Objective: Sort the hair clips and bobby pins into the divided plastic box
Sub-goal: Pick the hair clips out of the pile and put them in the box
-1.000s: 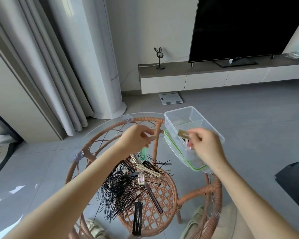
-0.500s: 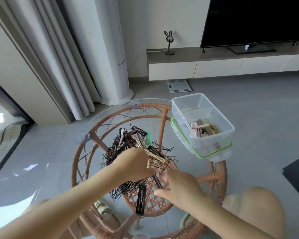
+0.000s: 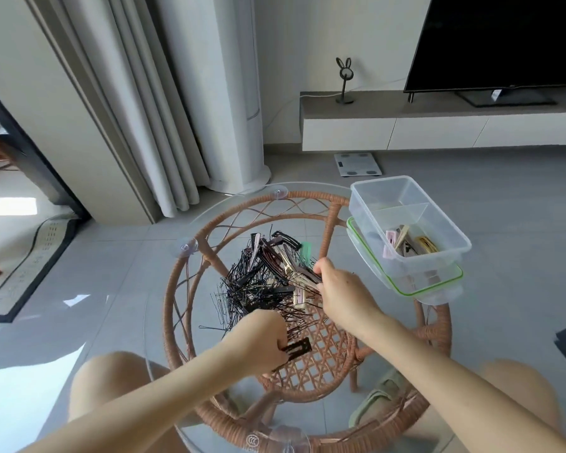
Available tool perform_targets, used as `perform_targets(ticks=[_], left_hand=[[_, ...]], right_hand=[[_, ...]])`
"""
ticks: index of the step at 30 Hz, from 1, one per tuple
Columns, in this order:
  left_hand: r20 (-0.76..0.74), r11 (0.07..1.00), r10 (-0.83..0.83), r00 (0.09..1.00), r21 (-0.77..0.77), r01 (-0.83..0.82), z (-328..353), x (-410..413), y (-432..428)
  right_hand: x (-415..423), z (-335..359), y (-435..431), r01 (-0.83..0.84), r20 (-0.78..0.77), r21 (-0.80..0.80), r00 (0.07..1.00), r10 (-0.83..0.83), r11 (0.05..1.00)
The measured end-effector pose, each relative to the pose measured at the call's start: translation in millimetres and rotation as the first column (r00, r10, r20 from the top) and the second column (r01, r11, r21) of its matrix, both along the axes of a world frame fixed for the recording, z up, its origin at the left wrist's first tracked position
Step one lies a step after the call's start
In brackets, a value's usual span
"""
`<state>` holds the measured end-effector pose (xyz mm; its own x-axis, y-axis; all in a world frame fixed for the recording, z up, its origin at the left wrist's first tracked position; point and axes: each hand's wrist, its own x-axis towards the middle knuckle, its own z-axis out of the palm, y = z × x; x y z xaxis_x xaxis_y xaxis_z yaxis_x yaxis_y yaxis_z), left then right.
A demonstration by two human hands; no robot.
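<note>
The left hand point(image 3: 262, 342) grips a black snap clip point(image 3: 297, 348) in curled fingers, and the right hand point(image 3: 344, 297) pinches a beige clip point(image 3: 303, 278) at the edge of the tangled pile of bobby pins and clips point(image 3: 255, 291) just ahead of both hands on the glass worktop point(image 3: 328, 335). Beyond the right hand and to its right stands the divided plastic box point(image 3: 428, 261), with sorted clips point(image 3: 409, 245) lying in its nearer compartment.

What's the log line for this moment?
left hand: grips black clip | right hand: pinches beige clip in pile | box: sorted clips in near compartment
</note>
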<state>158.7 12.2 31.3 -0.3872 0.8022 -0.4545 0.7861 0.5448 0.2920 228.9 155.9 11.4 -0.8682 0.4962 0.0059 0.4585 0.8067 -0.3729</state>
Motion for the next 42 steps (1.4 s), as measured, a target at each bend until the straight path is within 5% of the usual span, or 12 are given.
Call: perform_targets(ticks=[9, 14, 17, 24, 30, 37, 42], left_hand=[[0.178, 0.956, 0.205, 0.962, 0.173, -0.235, 29.8, -43.5, -9.2], [0.391, 0.772, 0.310, 0.867, 0.428, -0.469, 32.7, -49.3, -1.0], [0.568, 0.755, 0.230, 0.790, 0.408, -0.513, 34.2, -44.5, 7.9], [0.679, 0.717, 0.191, 0.709, 0.396, -0.573, 37.1, -36.5, 20.2], [0.887, 0.747, 0.233, 0.399, 0.099, -0.657, 46.5, -43.0, 21.9], [0.847, 0.695, 0.326, 0.420, 0.087, -0.713, 42.5, -39.0, 27.0], [0.696, 0.736, 0.413, 0.587, 0.125, -0.666, 47.2, -43.2, 20.2]], right_hand=[[-14.4, -6.3, 8.9, -0.027, 0.135, 0.053, 0.991, 0.020, 0.998], [-5.5, 22.7, 9.5, 0.012, 0.035, -0.045, 0.999, -0.011, 0.999], [0.0, 37.1, 3.8, -0.008, -0.021, 0.007, 1.000, 0.008, 1.000], [5.2, 40.2, -2.4, -0.050, 0.003, 0.212, 0.999, 0.051, 0.976], [3.6, 31.3, -9.8, -0.052, -0.006, 0.491, 0.998, 0.063, 0.869], [9.9, 39.5, -0.1, 0.025, -0.020, 0.468, 1.000, -0.018, 0.884], [22.3, 52.9, 35.7, 0.209, -0.006, 0.378, 0.975, -0.224, 0.902]])
